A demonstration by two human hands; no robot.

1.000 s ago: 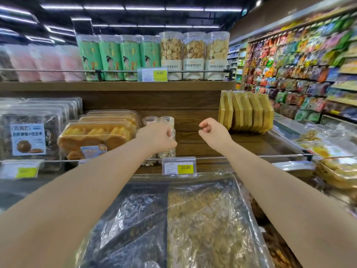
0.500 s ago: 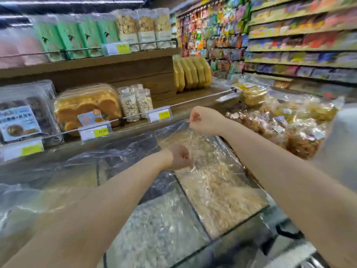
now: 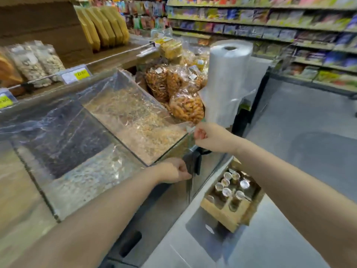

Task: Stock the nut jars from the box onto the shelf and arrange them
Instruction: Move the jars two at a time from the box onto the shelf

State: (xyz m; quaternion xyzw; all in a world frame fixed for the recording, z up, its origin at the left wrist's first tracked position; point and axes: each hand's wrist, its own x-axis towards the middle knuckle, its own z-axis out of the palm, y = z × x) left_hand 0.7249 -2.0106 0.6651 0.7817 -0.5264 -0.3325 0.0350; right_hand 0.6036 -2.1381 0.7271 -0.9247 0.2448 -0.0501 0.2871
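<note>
A cardboard box (image 3: 228, 215) sits on the floor at the lower right, open, with several nut jars (image 3: 226, 191) standing in it, lids up. Two clear nut jars (image 3: 38, 63) stand on the wooden shelf (image 3: 114, 55) at the upper left, behind a wire rail. My left hand (image 3: 173, 172) hangs curled and empty over the front corner of the bulk bins. Higher and to the right, my right hand (image 3: 209, 137) is loosely fisted with nothing in it, above the box.
Clear-lidded bulk bins (image 3: 96, 144) of nuts and seeds fill the counter in front of me. Bagged snacks (image 3: 185, 107) and a roll of plastic bags (image 3: 227, 74) stand at the counter's right end. Yellow packets (image 3: 104, 26) stand on the shelf. An aisle of stocked shelves (image 3: 270, 26) runs beyond.
My view has swung right and down from the shelf to the box on the floor. Both hands have drawn back from the shelf and dropped toward the counter's front corner, empty.
</note>
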